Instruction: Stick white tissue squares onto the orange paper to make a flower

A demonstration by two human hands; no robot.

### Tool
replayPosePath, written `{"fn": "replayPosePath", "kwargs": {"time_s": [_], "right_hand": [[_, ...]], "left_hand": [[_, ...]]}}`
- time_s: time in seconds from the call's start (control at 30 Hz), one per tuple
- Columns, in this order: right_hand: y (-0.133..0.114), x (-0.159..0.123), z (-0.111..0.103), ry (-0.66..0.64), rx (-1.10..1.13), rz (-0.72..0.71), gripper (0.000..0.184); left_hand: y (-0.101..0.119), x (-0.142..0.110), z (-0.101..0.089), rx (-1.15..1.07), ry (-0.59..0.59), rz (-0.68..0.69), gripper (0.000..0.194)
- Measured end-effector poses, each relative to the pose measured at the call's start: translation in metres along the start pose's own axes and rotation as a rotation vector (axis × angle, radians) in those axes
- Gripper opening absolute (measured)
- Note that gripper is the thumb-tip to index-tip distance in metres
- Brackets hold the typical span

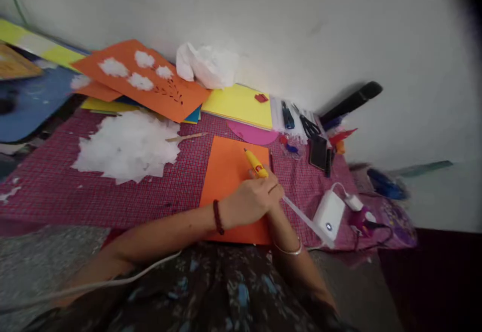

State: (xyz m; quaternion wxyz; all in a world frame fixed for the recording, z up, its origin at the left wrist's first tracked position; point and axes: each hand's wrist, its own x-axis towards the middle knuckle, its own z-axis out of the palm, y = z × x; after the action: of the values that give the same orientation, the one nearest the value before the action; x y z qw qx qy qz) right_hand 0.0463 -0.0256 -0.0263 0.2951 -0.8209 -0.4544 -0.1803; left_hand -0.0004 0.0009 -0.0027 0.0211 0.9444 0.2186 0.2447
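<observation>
My right hand, largely hidden behind the left, is closed around a yellow hot glue gun whose nozzle points up and to the left. A long clear glue stick sticks out of its back toward the lower right. My left hand crosses over the right wrist, its fingers closed at the glue stick near the rear of the gun. Both hands are above an orange sheet lying in front of me.
White cotton or paper pieces heap on the left beside a wooden stick. Behind are an orange card with white tufts, yellow sheets and a pink piece. Scissors and a white box with a plug lie right.
</observation>
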Motion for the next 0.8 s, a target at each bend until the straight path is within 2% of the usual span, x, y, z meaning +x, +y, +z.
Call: {"fn": "replayPosePath", "kwargs": {"time_s": [0.17,0.27,0.47,0.8], "right_hand": [[0.000,-0.001,0.002,-0.048,0.015,-0.041,0.037],[0.002,0.004,0.009,-0.107,0.019,-0.075,0.033],[0.002,0.017,0.019,-0.204,0.002,-0.156,0.033],[-0.006,0.015,0.019,-0.132,-0.074,-0.233,0.034]], "left_hand": [[-0.009,-0.008,0.000,0.011,0.134,0.063,0.029],[-0.017,-0.015,-0.003,-0.001,0.199,0.054,0.026],[-0.027,-0.023,-0.001,-0.045,0.199,-0.002,0.024],[-0.038,-0.027,0.006,0.006,0.475,0.090,0.024]]}}
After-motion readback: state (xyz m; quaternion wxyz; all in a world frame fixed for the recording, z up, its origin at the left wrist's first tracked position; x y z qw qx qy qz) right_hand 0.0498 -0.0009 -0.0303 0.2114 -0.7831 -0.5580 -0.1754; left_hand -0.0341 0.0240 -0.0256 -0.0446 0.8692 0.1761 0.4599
